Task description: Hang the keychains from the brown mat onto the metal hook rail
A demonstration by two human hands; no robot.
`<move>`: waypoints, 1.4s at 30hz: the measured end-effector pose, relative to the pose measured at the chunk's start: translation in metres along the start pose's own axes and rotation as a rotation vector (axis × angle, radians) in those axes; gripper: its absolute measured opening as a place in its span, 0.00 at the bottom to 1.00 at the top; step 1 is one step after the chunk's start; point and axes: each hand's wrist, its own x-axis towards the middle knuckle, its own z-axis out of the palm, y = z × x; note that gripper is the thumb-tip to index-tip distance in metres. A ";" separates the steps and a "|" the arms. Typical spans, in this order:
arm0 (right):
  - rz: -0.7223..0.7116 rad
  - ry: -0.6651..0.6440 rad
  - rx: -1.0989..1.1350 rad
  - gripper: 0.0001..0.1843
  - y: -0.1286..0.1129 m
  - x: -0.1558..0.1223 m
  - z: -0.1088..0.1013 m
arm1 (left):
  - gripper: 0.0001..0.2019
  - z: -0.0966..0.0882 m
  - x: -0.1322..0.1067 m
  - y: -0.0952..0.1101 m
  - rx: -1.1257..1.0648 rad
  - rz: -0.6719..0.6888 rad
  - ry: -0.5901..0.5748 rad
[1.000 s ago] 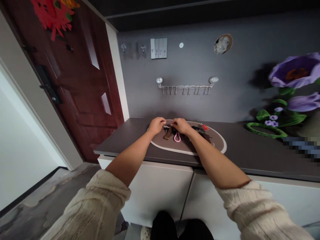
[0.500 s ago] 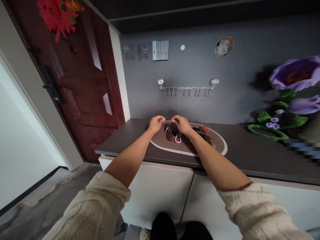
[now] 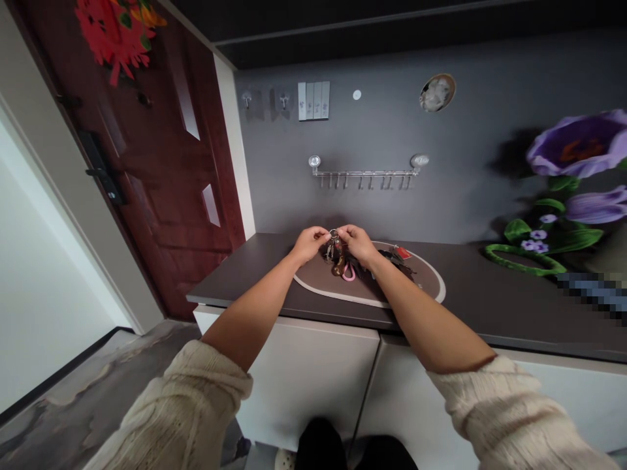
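Between my hands a bunch of keys (image 3: 331, 250) hangs from a metal key ring (image 3: 334, 233). My left hand (image 3: 311, 243) pinches the ring's left side, and my right hand (image 3: 356, 241) pinches its right side. Under them lies an oval brown mat (image 3: 333, 284) with a pale rim. A pink loop (image 3: 349, 272) and a small brown item (image 3: 337, 266) are just below the keys. More dark keys (image 3: 404, 266) and a red tag (image 3: 402, 252) rest on the mat's right part, partly hidden by my right forearm.
A rail with several small hooks (image 3: 367, 173) is fixed to the grey wall behind. Purple artificial flowers (image 3: 578, 147) stand on the dark countertop (image 3: 490, 300) at right. A dark red door (image 3: 171, 163) is at left, and a black shelf (image 3: 392, 32) overhangs the counter.
Both hands have closed in slightly toward each other. The key ring is now raised and visible between the fingertips, with the keys dangling below it.
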 end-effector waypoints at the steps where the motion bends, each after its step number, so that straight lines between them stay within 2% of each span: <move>1: 0.017 0.000 0.014 0.10 -0.001 -0.001 0.001 | 0.10 0.000 0.000 0.000 0.001 0.000 -0.003; 9: 0.079 -0.054 0.159 0.11 -0.003 -0.003 0.003 | 0.09 0.001 0.001 -0.003 -0.085 -0.075 0.059; 13: 0.036 -0.057 0.129 0.13 -0.003 -0.004 0.002 | 0.09 0.002 0.001 0.000 -0.131 -0.085 0.086; 17: -0.029 -0.001 0.074 0.14 -0.006 -0.004 0.003 | 0.10 0.004 0.001 0.001 -0.131 -0.037 0.117; 22: -0.075 0.051 0.045 0.13 -0.015 0.002 0.003 | 0.13 -0.001 0.006 -0.008 -0.073 -0.055 0.307; 25: -0.070 0.065 0.088 0.12 -0.027 0.012 0.002 | 0.15 -0.007 0.009 -0.017 0.076 -0.058 0.415; 29: -0.020 0.126 0.128 0.08 -0.047 0.034 0.003 | 0.15 -0.012 0.009 -0.022 0.250 -0.067 0.487; 33: 0.057 0.156 0.224 0.04 -0.063 0.058 0.011 | 0.15 -0.014 0.008 -0.017 0.354 -0.073 0.501; 35: 0.083 0.180 0.248 0.05 -0.068 0.069 0.017 | 0.14 -0.014 0.007 -0.014 0.390 -0.079 0.498; 39: 0.128 0.239 0.257 0.09 -0.070 0.089 0.028 | 0.15 -0.014 0.006 -0.010 0.466 -0.091 0.507; 42: 0.149 0.332 0.235 0.09 -0.066 0.102 0.037 | 0.15 -0.015 0.006 -0.009 0.488 -0.099 0.518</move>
